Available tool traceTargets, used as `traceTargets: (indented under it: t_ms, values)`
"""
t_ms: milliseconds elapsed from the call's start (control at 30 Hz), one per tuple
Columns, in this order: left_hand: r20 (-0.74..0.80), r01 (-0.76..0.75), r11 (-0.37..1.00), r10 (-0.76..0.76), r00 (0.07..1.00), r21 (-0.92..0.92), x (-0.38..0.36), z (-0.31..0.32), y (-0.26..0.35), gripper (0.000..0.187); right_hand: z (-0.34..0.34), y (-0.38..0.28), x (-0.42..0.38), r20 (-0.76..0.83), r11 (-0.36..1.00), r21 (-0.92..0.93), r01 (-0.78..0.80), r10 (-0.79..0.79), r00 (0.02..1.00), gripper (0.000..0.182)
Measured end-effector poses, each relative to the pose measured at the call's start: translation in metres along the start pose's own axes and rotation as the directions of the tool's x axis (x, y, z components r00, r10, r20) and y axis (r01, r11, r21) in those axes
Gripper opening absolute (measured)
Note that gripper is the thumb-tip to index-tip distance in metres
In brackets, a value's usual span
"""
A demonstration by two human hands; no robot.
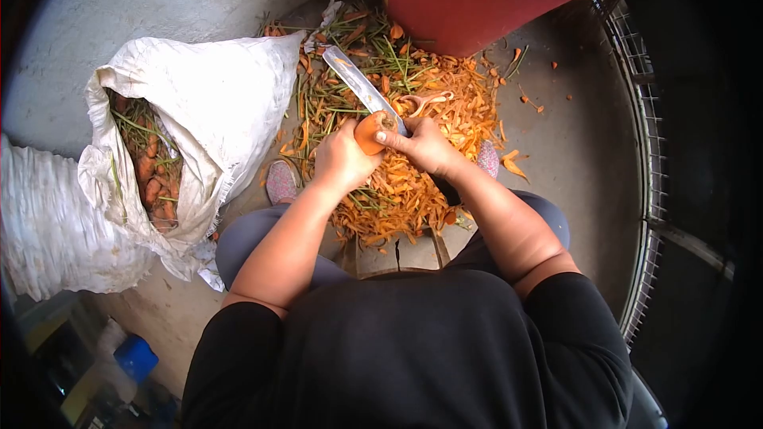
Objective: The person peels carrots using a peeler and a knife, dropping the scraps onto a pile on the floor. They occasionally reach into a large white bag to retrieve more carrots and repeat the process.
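A thick orange carrot [369,135] is gripped in my left hand [343,160], its brownish top end turned toward the right. My right hand [427,147] is closed around the handle of a long, wide-bladed knife [354,79]. The blade points up and to the left, beyond the carrot, and my right thumb lies at the carrot's top end. Most of the knife's handle is hidden by my fingers. Under both hands spreads a heap of orange carrot peelings [469,103] mixed with green stems. On that heap lies a pale orange peeler [429,99].
To the left, an open white sack [230,95] holds unpeeled carrots [151,167] with stems. Another white sack [63,222] lies beside it. A red bucket [469,16] stands behind the heap. Wire mesh [648,151] curves along the right, and a blue object [136,357] sits lower left.
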State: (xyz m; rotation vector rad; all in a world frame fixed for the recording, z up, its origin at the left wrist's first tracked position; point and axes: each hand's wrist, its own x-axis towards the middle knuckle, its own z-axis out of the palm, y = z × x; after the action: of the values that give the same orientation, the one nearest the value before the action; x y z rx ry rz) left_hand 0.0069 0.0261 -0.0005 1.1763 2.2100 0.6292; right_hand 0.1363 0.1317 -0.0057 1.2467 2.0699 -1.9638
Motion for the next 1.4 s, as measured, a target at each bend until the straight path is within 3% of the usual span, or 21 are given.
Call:
traceTargets:
  t_ms: [33,100,133,267,333,467,567,633,700,800,833,967,1000,1067,1133,1200,1267,1300,1333,1367,1400]
  values:
    - [0.217,0.058,0.976,-0.011,0.976,-0.211,0.002,-0.006,-0.003,0.037,-0.004,0.0,0.001,0.059,0.998,0.042,-0.051,0.049,0.997,0.062]
    - [0.594,0.295,0.792,0.103,0.798,-0.534,0.007,-0.021,-0.008,0.039,-0.007,0.004,0.001,0.158,1.0,0.011,-0.015,0.013,0.987,0.062]
    - [0.542,0.231,0.831,0.099,0.834,-0.507,0.008,-0.017,-0.012,0.038,-0.007,0.004,0.001,0.209,1.0,-0.005,0.007,-0.006,0.978,0.062]
    - [0.291,0.065,0.958,0.02,0.957,-0.279,0.005,-0.004,-0.012,0.033,0.011,0.021,0.008,-0.036,0.998,-0.018,0.055,-0.056,0.998,0.062]
    - [0.118,0.024,0.985,-0.004,0.993,-0.171,0.002,0.001,-0.006,0.031,0.014,0.014,0.004,-0.048,1.0,-0.002,-0.029,0.029,0.998,0.06]
    - [-0.023,0.044,0.998,-0.043,0.999,0.051,-0.002,0.007,-0.003,0.034,0.023,0.011,0.001,-0.055,0.982,0.04,-0.182,0.184,0.981,0.056]
    - [-0.103,0.028,0.97,-0.004,0.995,0.24,-0.005,0.015,-0.006,0.032,0.033,0.006,-0.004,-0.032,0.98,0.05,-0.191,0.193,0.981,0.058]
    - [-0.031,0.069,0.971,-0.064,0.997,0.23,-0.001,0.023,-0.017,0.031,0.038,0.005,-0.006,-0.015,0.988,0.03,-0.151,0.151,0.988,0.06]
    - [0.03,0.114,0.952,-0.128,0.991,0.283,-0.001,0.024,-0.015,0.04,0.035,0.006,-0.006,0.119,0.851,0.39,-0.351,0.332,0.936,0.054]
    - [0.161,0.102,0.992,-0.089,0.983,-0.077,0.008,0.031,-0.035,0.039,0.017,0.004,0.0,0.203,0.58,0.676,-0.454,0.446,0.872,0.046]
    - [0.269,0.163,0.859,-0.031,0.963,-0.486,0.012,0.031,-0.041,0.037,0.012,0.012,0.005,0.161,0.548,0.714,-0.436,0.478,0.863,0.045]
    - [0.493,0.488,0.467,-0.122,0.862,-0.738,0.016,-0.001,-0.028,0.03,0.006,0.026,0.012,0.043,0.571,0.723,-0.39,0.525,0.85,0.039]
    - [0.503,0.538,0.46,-0.209,0.839,-0.706,0.023,-0.015,-0.017,0.031,0.008,0.032,0.014,0.018,0.599,0.707,-0.375,0.515,0.857,0.038]
    - [0.403,0.432,0.332,-0.154,0.902,-0.839,0.046,-0.043,0.013,0.027,0.01,0.027,0.01,0.057,0.615,0.661,-0.43,0.53,0.846,0.04]
    - [0.14,0.115,0.156,0.158,0.978,-0.981,0.079,-0.08,0.055,0.032,0.013,0.03,0.01,0.098,0.656,0.604,-0.451,0.501,0.86,0.041]
    - [-0.104,-0.106,-0.006,0.251,0.962,-0.994,0.076,-0.128,0.108,0.039,0.016,0.031,0.01,0.098,0.673,0.592,-0.444,0.487,0.868,0.042]
    - [-0.136,-0.159,0.013,0.463,0.876,-0.987,0.057,-0.174,0.133,0.042,0.018,0.033,0.013,0.078,0.721,0.533,-0.443,0.48,0.874,0.044]
    - [-0.175,-0.256,0.101,0.493,0.852,-0.961,0.049,-0.186,0.13,0.033,0.018,0.035,0.014,0.057,0.756,0.478,-0.447,0.481,0.875,0.046]
    - [-0.254,-0.417,0.315,0.449,0.857,-0.852,0.043,-0.193,0.118,0.037,0.018,0.041,0.015,0.035,0.788,0.421,-0.449,0.481,0.876,0.047]
    - [-0.322,-0.494,0.556,0.383,0.866,-0.669,0.037,-0.2,0.101,0.04,0.016,0.058,0.022,-0.012,0.872,0.297,-0.388,0.41,0.912,0.053]
    - [-0.41,-0.474,0.687,0.273,0.871,-0.551,0.036,-0.205,0.07,0.037,0.012,0.057,0.021,-0.054,0.916,0.093,-0.39,0.396,0.917,0.054]
